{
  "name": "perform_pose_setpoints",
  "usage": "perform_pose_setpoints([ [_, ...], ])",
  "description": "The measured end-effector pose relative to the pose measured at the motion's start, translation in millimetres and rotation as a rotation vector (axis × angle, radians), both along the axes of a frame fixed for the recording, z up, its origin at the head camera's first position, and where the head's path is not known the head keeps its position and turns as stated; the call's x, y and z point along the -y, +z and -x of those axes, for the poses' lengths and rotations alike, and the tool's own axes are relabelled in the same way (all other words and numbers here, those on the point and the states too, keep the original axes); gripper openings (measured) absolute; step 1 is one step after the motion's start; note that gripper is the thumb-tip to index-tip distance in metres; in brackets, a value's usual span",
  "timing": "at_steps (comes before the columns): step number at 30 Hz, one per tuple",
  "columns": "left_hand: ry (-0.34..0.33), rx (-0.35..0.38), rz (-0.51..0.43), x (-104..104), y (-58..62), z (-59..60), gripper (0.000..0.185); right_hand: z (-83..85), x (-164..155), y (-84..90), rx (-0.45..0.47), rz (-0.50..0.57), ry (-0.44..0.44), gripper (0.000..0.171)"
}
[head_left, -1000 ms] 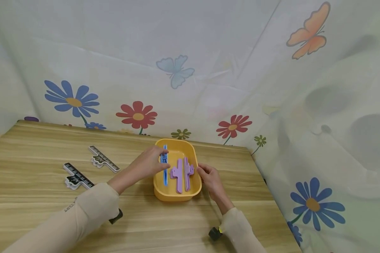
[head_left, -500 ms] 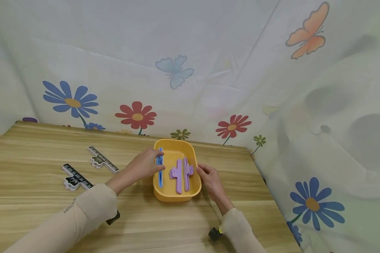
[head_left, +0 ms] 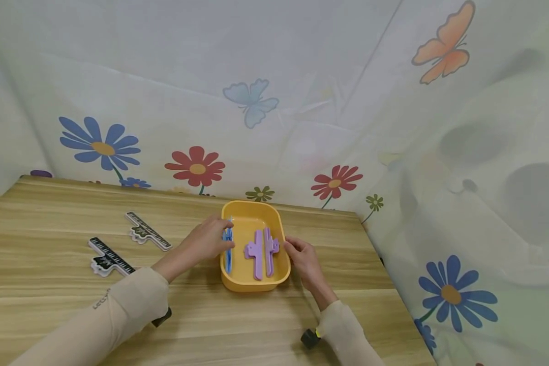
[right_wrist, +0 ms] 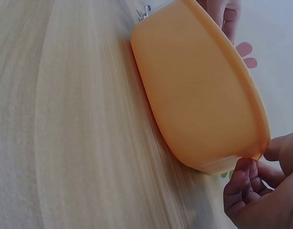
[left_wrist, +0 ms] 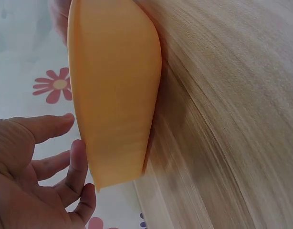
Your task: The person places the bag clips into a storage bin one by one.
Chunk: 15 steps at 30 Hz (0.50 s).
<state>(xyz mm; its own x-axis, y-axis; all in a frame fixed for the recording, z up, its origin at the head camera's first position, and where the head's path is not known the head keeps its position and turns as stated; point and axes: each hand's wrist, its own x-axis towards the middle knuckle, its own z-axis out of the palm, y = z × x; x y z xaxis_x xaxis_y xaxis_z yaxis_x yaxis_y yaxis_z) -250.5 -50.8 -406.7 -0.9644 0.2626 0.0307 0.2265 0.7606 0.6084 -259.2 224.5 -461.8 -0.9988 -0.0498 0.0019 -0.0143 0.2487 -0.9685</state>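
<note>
Grip, right: right hand (head_left: 304, 256) on the tub (head_left: 254, 286), thumb at the rim, fingers bent against the wall just below, a neat pinch on that side.
Grip, left: left hand (head_left: 203, 241) over the opposite rim, thumb and forefinger parted, tips right at the blue clip (head_left: 229, 262); whether they pinch it or merely touch it, we cannot tell.
Blue clip: directly under those left fingertips, inside the tub, close along its left wall, seen nearly edge-on, its middle partly covered.
Tub: yellow, sitting on the table between the two hands.
Purple pair: one purple clip (head_left: 258, 264) and a second purple clip (head_left: 269, 259), side by side in the tub, right of the left fingertips, nearer the right hand's pinch, handles facing away from each other.
Piano pair: out to the left of the left hand, on the table, one piano clip (head_left: 152, 234) farther back and another piano clip (head_left: 114, 258) nearer, its end running up to the left sleeve (head_left: 119, 315).
Table: wood-grained table (head_left: 229, 325) beneath both hands.
Backdrop: pale cloth (head_left: 142, 91) beyond the hands, flowers low, butterflies above.
</note>
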Motion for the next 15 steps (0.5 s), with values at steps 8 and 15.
perform_pose_setpoints([
  [8,0.034,0.000,-0.024,4.4,-0.1,0.5,0.047,-0.1,0.3,-0.2,0.004,0.011,0.010,0.038],
  [15,0.044,-0.014,-0.062,10.5,0.1,-3.3,0.043,0.8,0.3,-1.3,0.009,0.025,0.009,0.037],
])
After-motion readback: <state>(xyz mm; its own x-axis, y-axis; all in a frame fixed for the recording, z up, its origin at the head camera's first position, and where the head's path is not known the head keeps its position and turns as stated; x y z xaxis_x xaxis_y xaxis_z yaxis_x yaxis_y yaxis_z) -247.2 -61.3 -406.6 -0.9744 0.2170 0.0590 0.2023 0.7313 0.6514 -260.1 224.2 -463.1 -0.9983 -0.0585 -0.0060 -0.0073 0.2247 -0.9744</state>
